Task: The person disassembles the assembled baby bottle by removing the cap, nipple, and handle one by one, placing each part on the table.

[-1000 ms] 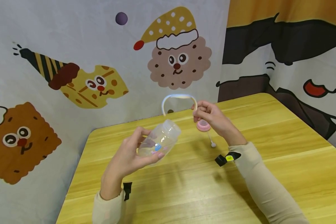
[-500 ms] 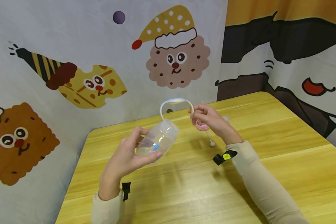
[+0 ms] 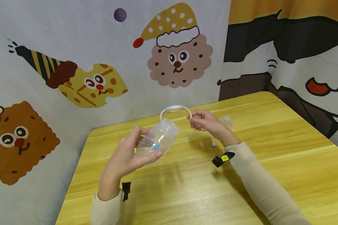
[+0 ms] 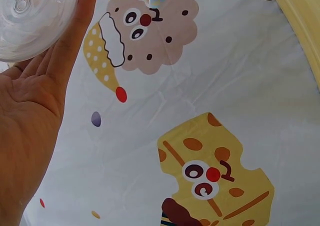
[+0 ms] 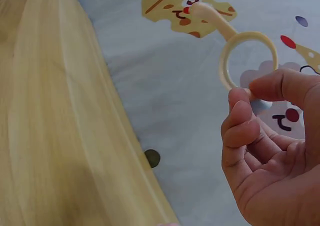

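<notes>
My left hand [image 3: 126,156] grips a clear baby bottle [image 3: 157,142], tilted with its open neck up and to the right. The bottle's round base [image 4: 35,26] fills the upper left corner of the left wrist view. Between thumb and fingers, my right hand [image 3: 207,123] pinches one end of a pale bottle handle [image 3: 174,107], an arched piece. In the right wrist view the handle's central ring [image 5: 224,63] shows, with its far arm beyond. In the head view the arch stands just behind the bottle's neck, its left end close to the rim.
Behind my right hand on the wooden table [image 3: 270,150] lie a clear cap [image 3: 227,122] and a thin straw with a white weighted end [image 3: 213,143]. A pink collar there is nearly hidden by the hand. A printed cloth wall [image 3: 140,103] borders the table's back edge.
My right hand has lowered the handle and brought it slightly left, behind the bottle's neck. The pink collar has become mostly covered and the clear cap has come into view. The left hand barely moves.
</notes>
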Demonstrator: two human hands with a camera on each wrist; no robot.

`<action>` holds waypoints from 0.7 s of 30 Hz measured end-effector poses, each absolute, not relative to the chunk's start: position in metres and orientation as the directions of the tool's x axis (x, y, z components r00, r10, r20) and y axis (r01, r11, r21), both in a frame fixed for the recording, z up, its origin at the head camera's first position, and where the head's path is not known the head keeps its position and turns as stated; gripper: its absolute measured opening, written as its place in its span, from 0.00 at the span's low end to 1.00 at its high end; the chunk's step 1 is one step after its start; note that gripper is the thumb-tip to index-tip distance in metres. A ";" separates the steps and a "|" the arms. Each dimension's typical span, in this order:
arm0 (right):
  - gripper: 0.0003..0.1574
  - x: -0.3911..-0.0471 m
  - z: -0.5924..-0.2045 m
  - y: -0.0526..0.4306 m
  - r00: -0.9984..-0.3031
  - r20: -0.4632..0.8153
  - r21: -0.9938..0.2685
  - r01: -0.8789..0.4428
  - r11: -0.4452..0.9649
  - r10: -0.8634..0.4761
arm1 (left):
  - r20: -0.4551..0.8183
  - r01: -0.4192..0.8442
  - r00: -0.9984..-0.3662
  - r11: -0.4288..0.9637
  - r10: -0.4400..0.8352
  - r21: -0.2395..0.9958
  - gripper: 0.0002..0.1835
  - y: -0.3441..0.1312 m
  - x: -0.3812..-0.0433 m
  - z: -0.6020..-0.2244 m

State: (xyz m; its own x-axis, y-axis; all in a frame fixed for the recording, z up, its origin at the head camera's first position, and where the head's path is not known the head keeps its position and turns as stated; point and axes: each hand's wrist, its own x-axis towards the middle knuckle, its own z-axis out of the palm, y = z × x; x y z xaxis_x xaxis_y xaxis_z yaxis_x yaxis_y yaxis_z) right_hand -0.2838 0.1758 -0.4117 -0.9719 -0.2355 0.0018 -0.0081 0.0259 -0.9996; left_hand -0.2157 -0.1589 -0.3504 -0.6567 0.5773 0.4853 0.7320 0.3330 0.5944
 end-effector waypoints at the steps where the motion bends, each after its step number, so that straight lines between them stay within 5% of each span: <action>1: 0.11 -0.285 -0.413 0.176 -0.972 0.000 -0.999 -0.008 0.032 -0.235 | 0.483 0.730 -0.659 0.335 0.577 0.596 0.29 -0.159 -0.216 -0.350; 12: 0.15 -0.290 -0.433 0.165 -0.971 -0.093 -0.962 0.031 0.272 -0.219 | 0.459 0.703 -0.686 0.351 0.565 0.619 0.29 -0.161 -0.215 -0.346; 21: 0.16 -0.294 -0.451 0.163 -0.964 -0.099 -0.944 0.013 0.329 -0.245 | 0.477 0.709 -0.686 0.353 0.550 0.611 0.29 -0.164 -0.216 -0.346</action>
State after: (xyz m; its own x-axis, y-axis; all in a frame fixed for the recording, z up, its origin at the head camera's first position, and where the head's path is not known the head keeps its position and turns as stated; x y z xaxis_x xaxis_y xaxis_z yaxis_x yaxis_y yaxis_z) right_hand -0.2939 0.1633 -0.4506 -0.9644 -0.2454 -0.0987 0.0130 0.3288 -0.9443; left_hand -0.2158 -0.1637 -0.3455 -0.6855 0.5501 0.4769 0.7086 0.3535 0.6107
